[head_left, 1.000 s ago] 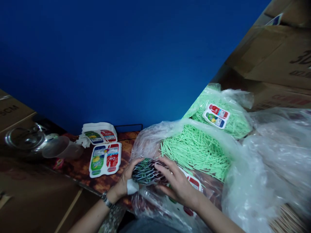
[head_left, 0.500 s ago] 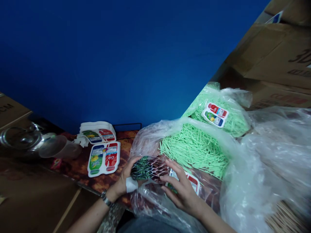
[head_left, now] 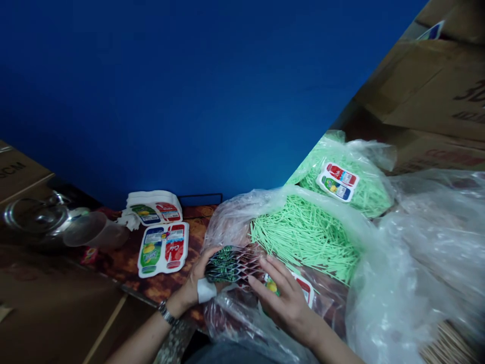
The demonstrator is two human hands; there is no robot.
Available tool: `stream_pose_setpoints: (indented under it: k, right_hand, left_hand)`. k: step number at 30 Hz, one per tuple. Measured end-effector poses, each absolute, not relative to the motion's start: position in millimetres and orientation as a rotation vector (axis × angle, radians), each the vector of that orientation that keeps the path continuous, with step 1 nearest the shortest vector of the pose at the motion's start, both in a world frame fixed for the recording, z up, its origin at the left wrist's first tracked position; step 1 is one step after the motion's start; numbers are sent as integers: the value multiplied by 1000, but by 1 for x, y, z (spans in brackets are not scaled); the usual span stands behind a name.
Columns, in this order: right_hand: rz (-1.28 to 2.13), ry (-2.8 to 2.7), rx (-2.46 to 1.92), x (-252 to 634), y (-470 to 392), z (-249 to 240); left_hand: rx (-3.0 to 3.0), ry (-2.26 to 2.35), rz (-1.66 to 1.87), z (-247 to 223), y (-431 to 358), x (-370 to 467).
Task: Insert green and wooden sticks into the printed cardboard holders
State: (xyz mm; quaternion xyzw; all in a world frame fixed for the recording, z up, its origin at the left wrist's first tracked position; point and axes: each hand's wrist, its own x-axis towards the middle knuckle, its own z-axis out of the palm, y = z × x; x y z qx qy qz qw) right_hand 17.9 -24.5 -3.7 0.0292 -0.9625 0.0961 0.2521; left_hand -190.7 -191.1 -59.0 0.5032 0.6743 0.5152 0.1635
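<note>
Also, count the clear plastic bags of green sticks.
2: the open bag just beyond the right hand, and a second bag behind it with a Cola-printed card on top. More may be hidden.

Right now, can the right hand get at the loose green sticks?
Likely yes: the green sticks lie just beyond the right hand, and the clear bag looks open above them.

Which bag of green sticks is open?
The nearer bag: its green sticks lie exposed; the farther bag, showing a printed card, has plastic over its sticks.
</note>
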Motion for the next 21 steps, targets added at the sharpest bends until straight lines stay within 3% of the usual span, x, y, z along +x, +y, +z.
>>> stream_pose_setpoints:
  k: [21]
  right_hand:
    - [378,-2785,-49,-3,-33,18]
  left_hand:
    - [1482,1966,1363,-67,-194,-192]
